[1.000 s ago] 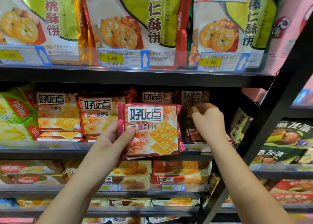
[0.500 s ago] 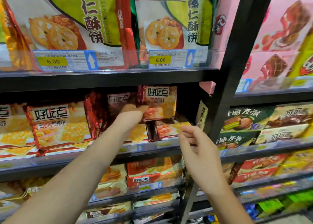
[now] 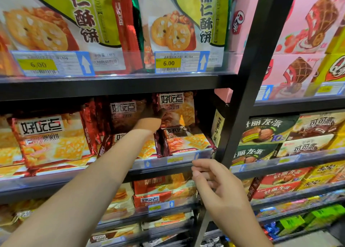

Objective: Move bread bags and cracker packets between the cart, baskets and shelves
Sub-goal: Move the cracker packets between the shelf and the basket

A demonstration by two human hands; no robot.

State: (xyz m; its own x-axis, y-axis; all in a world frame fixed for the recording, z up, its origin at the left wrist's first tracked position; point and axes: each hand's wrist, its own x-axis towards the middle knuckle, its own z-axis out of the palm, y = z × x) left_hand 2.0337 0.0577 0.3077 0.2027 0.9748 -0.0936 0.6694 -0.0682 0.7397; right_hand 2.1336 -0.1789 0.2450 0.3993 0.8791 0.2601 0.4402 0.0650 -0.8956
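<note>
The left grip (image 3: pixel 150 121) is reached far into the middle shelf (image 3: pixel 164 170), where it is met by the lower left edge of an upright red cracker packet (image 3: pixel 177 109). The fingers are lost in shadow, so whether the packet is pinched or only touched cannot be told. The packet is stood at the far right end of that shelf, just right of the grip and above a second cracker packet (image 3: pixel 186 143) laid flat at the shelf front. Another red packet (image 3: pixel 124 116) is seen just left of the grip, farther back.

The right grip (image 3: pixel 219 188) is held nearer and lower, in front of the shelf rail and well apart from the upright packet. Its fingers are loosely curled and nothing is held in it.

On the shelf above, cookie bags (image 3: pixel 179 24) are displayed behind a price tag (image 3: pixel 169 63) marked 6.00. A black upright post (image 3: pixel 248 101) is set to the right.
</note>
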